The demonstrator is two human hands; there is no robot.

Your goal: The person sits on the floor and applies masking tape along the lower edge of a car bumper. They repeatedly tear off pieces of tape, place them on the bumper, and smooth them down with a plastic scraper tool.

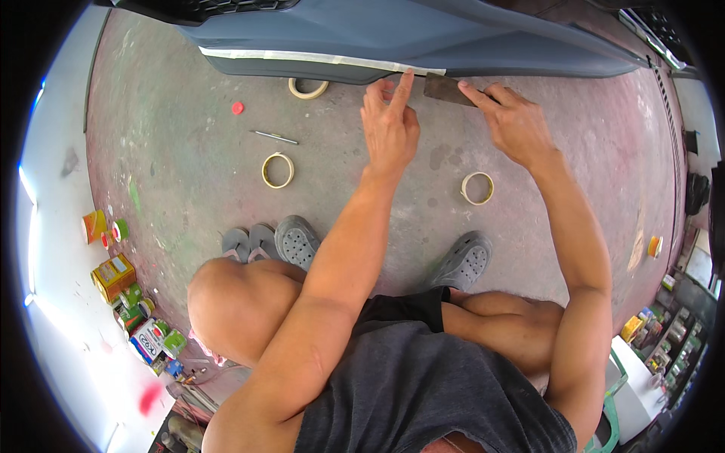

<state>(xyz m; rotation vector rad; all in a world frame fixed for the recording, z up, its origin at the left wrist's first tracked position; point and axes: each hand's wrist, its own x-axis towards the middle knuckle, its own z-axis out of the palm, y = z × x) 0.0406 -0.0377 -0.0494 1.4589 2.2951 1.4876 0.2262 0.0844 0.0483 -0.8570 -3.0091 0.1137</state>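
Observation:
A strip of white masking tape (pixel 302 57) runs along the lower edge of a blue-grey car bumper (pixel 362 34) with a dark lower trim. My left hand (pixel 390 128) reaches up to the tape's right part. Its index finger is stretched out against the strip, the other fingers partly bent, and nothing shows in its grasp. Just to the right, my right hand (pixel 521 128) grips a flat, dark scraper blade (pixel 444 88), index finger laid along it. The blade's far corner lies close to the tape's right end; whether it touches is hard to tell.
Three tape rolls lie on the concrete floor (pixel 362 211), one a roll (pixel 278 171) beside a pen-like tool (pixel 275 137). A red cap (pixel 238 108) lies near the bumper. Flip-flops (pixel 249 243) rest by my left foot. Paint cans (pixel 113 277) line the left wall; shelves stand right.

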